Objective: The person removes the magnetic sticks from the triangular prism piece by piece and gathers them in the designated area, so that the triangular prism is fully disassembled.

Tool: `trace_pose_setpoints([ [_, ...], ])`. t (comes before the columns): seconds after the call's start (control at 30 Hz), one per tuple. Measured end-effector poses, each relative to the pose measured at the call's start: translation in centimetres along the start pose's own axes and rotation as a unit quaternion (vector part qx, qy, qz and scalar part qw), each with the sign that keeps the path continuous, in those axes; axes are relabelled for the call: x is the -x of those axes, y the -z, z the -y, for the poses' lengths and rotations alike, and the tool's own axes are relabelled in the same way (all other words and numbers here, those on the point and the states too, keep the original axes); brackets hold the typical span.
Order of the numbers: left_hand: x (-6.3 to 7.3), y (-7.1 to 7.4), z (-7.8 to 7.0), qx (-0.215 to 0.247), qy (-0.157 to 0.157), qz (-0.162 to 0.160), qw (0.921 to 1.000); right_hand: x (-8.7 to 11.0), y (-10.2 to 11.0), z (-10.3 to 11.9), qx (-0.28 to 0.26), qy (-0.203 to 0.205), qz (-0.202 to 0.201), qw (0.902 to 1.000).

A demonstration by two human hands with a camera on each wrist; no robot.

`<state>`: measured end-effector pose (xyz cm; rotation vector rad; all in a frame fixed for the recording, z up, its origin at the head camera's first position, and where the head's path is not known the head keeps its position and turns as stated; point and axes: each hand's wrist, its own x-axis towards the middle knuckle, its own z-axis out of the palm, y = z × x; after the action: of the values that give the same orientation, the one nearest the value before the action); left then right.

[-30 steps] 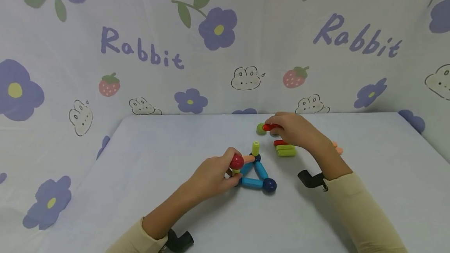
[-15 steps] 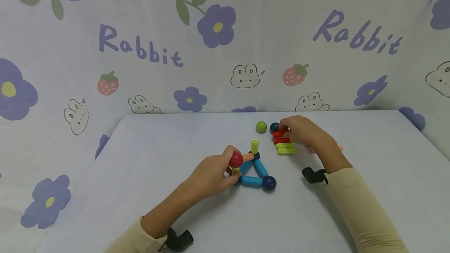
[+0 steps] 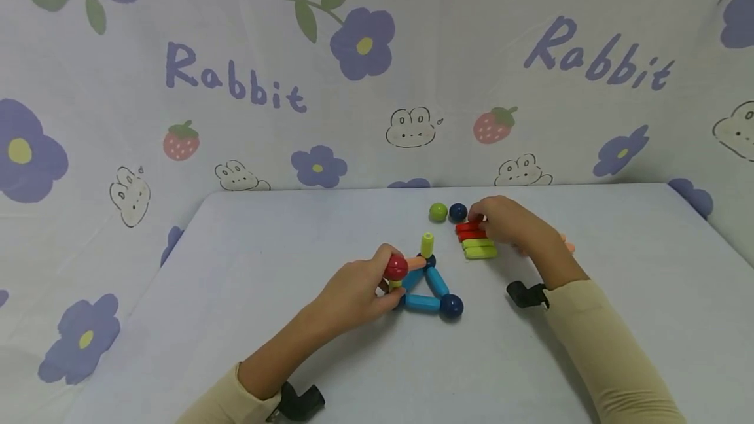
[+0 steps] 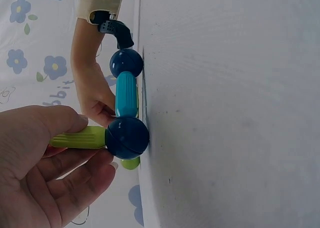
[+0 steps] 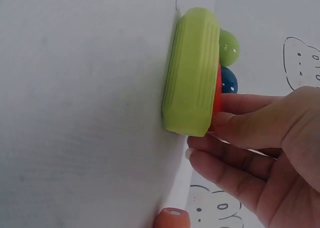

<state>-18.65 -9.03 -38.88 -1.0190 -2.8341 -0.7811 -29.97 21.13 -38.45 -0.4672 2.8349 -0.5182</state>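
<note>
My left hand (image 3: 353, 290) holds an upright yellow-green magnetic rod (image 4: 80, 138), which stands on a navy ball (image 4: 127, 138) and is topped by a red ball (image 3: 396, 267). That corner belongs to a triangle of blue rods (image 3: 423, 304) and navy balls (image 3: 451, 307). A peach rod (image 3: 415, 263) runs from the red ball toward the back corner, where another yellow-green rod (image 3: 427, 244) stands upright. My right hand (image 3: 506, 218) pinches the end of a red rod (image 3: 467, 228), lying beside a second red rod (image 3: 469, 237) in a row with yellow-green rods (image 3: 480, 253).
A green ball (image 3: 438, 212) and a loose navy ball (image 3: 457, 212) sit behind the rod row. Peach rods (image 3: 569, 246) lie right of it, partly hidden by the right forearm. The white table (image 3: 283, 234) ends at a printed cloth backdrop (image 3: 365, 142).
My right hand has brought the red rod down from beside the green ball to the row, then nudged it slightly left. The left hand keeps its hold on the frame.
</note>
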Motion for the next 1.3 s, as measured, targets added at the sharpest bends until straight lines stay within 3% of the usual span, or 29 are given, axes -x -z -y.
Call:
trace_pose_setpoints([
  [0.23,0.0,0.0,0.0,0.002,-0.001,-0.002,1.0000,0.4,0.3,0.0,0.008,0.007,-0.001,0.9999],
  [0.37,0.0,0.0,0.1,0.003,-0.001,-0.003,1.0000,0.8,0.8,0.5,0.025,0.033,-0.030,0.9987],
  [0.5,0.0,0.0,0.1,0.006,-0.001,-0.003,1.0000,1.2,1.4,1.6,-0.001,0.072,-0.046,0.9964],
  [0.6,0.0,0.1,0.2,0.010,0.000,-0.002,1.0000,1.5,1.6,3.0,-0.053,0.126,-0.026,0.9902],
  [0.7,0.0,0.1,0.2,0.011,-0.002,-0.004,0.9999,1.6,1.3,4.4,-0.105,0.187,0.014,0.9767],
  [0.83,0.1,0.2,0.2,0.012,-0.007,-0.009,0.9999,1.6,0.3,5.8,-0.140,0.228,0.059,0.9618],
  [1.1,0.1,0.1,0.3,0.013,-0.008,-0.008,0.9999,0.5,-1.9,6.1,-0.176,0.230,0.062,0.9551],
  [1.3,0.0,0.2,0.1,0.011,-0.005,-0.005,0.9999,-0.2,-2.7,5.6,-0.280,0.172,0.073,0.9416],
])
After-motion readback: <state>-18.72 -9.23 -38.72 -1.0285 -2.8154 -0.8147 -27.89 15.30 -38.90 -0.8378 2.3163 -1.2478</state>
